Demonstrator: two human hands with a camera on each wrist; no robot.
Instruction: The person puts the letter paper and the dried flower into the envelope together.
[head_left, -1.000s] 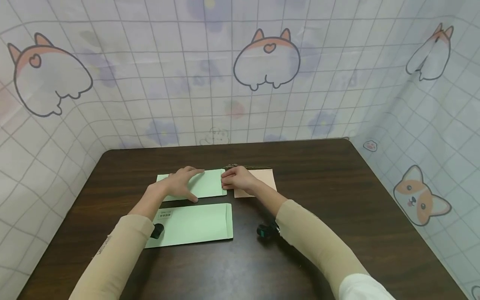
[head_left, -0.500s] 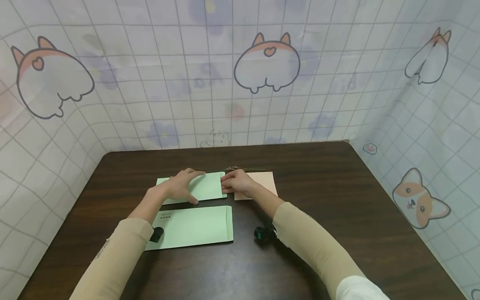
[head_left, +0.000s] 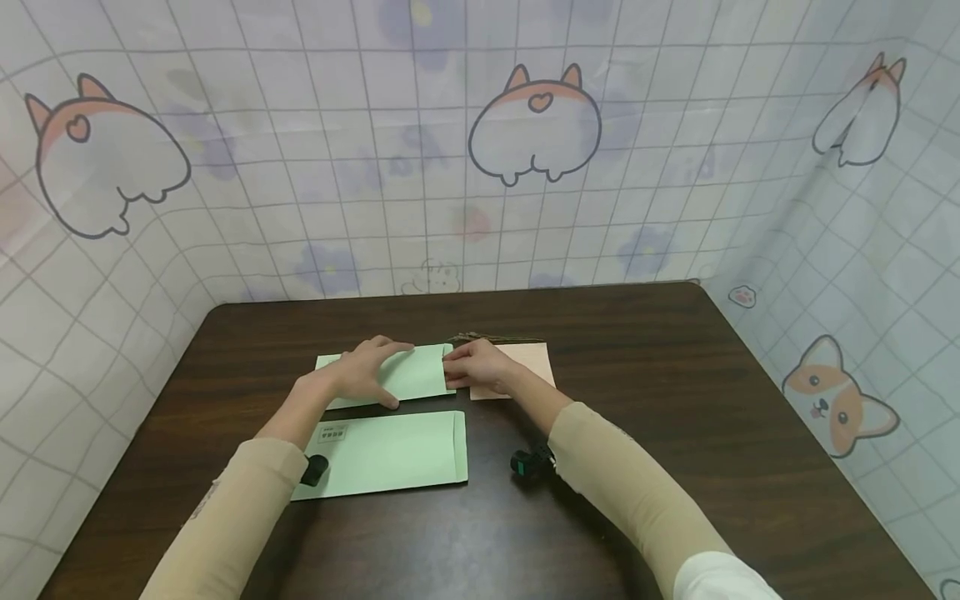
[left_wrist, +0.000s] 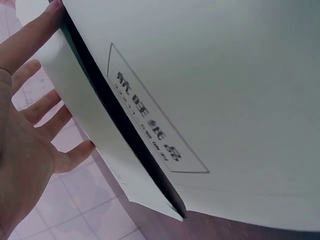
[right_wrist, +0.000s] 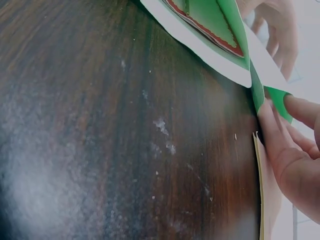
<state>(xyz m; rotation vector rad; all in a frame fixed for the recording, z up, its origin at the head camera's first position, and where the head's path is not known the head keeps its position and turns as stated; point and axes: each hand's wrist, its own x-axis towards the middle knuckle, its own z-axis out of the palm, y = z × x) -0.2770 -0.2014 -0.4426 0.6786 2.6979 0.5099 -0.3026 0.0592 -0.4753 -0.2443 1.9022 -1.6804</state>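
My left hand (head_left: 360, 372) lies with spread fingers over the far pale green envelope (head_left: 416, 373). In the left wrist view its fingers (left_wrist: 50, 107) reach along that envelope's edge. At the envelope's right end, my right hand (head_left: 480, 365) pinches the mouth and flap. The right wrist view shows its fingers (right_wrist: 280, 145) at the flap, with darker green lining showing between them. A second pale green envelope (head_left: 390, 454) with a printed label lies flat nearer the body. Inside its mouth, a card with a red scalloped border (right_wrist: 232, 46) is visible. Contents of the far envelope are hidden.
A beige paper or envelope (head_left: 534, 358) lies partly under the right hand. Behind it runs a thin bundle of dried stems (head_left: 517, 339). Both sit on a dark wooden table (head_left: 637, 358), with a patterned curtain (head_left: 420, 167) around its back and sides.
The head view tilted slightly early on. Both hands stay almost in place; the right fingers shift slightly at the far envelope's mouth.
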